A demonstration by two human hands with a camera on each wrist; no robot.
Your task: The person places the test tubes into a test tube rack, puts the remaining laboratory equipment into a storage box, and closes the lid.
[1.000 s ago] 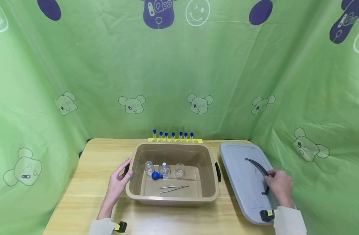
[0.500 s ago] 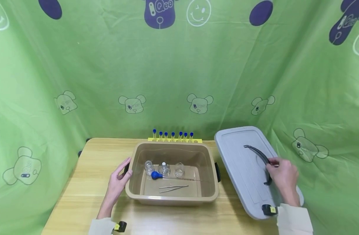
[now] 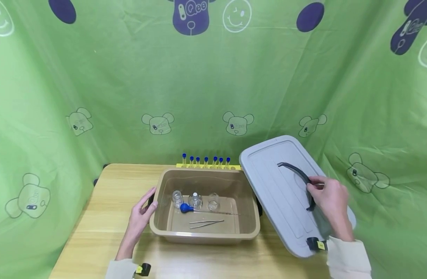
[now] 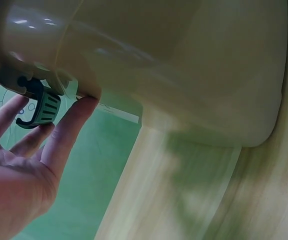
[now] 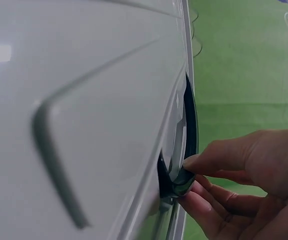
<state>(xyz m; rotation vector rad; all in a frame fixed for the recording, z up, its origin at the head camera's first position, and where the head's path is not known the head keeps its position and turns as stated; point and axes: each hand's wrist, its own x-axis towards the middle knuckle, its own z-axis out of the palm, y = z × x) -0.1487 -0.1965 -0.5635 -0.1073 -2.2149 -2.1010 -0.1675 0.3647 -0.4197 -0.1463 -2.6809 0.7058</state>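
Observation:
My right hand (image 3: 332, 197) grips the black curved handle (image 3: 293, 169) of a grey lid (image 3: 269, 174). The lid is raised and tilted, its left edge overlapping the right end of a brown plastic box (image 3: 206, 235) in the head view. At the box's left end my left hand (image 3: 140, 215) rests against the wall, fingers extended. In the left wrist view the thumb touches the wall beside a black latch (image 4: 46, 105). Inside the box lie a glass jar (image 3: 177, 198), a glass flask (image 3: 195, 201), a beaker (image 3: 213, 202), a blue-bulbed pipette (image 3: 187, 208) and tweezers (image 3: 206, 223).
A yellow rack (image 3: 179, 166) with several blue-capped tubes (image 3: 206, 159) stands behind the box at the table's back edge. Green printed cloth (image 3: 199, 85) hangs close around the wooden table (image 3: 122, 182).
My right hand has raised the lid by its handle and moved it left toward the box. The left hand has stayed at the box's left end.

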